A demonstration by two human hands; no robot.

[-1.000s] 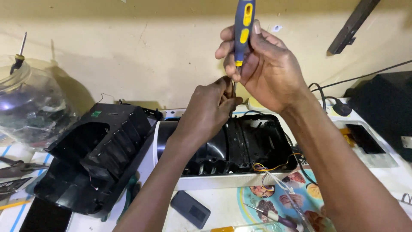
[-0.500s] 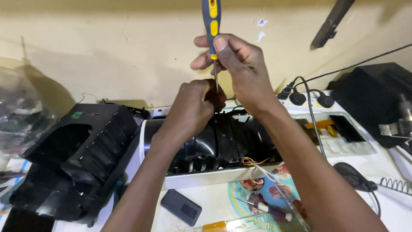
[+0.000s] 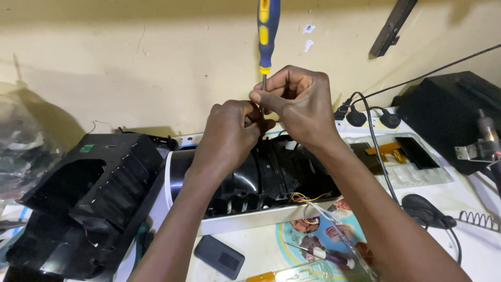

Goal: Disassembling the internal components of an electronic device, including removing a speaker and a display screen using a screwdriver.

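1. Nearest, at 6 o'clock: small dark grey block (image 3: 219, 256) and a purple-handled tool (image 3: 326, 255) lie on the white bench (image 3: 469, 206), beside a round printed sticker (image 3: 326, 235).
2. Just beyond: opened black appliance housing (image 3: 261, 180) with a white rim, yellow and orange wires (image 3: 305, 201) trailing out at its 5 o'clock. Detached black cover (image 3: 83, 201) sits at 9 o'clock, touching the housing.
3. Left hand (image 3: 229, 133): fingers pressed together, pinching something small at the screwdriver tip; what it is I cannot tell.
4. Right hand (image 3: 295, 102): pinching the metal shaft of the blue and yellow screwdriver (image 3: 267, 31), which stands upright, handle at 12 o'clock, above the housing's far edge.
5. Change: a second ago the right hand wrapped the handle; now it has slid down to the shaft and both hands meet at the tip. Reads as fine tip work, not turning.
6. Far side: cream wall (image 3: 130, 62), black plugs (image 3: 368, 117) with cables at 2 o'clock, black box (image 3: 449, 112) at 3 o'clock, clear tray (image 3: 402, 164) of parts in front of it, dark strip (image 3: 392, 26) on the wall.
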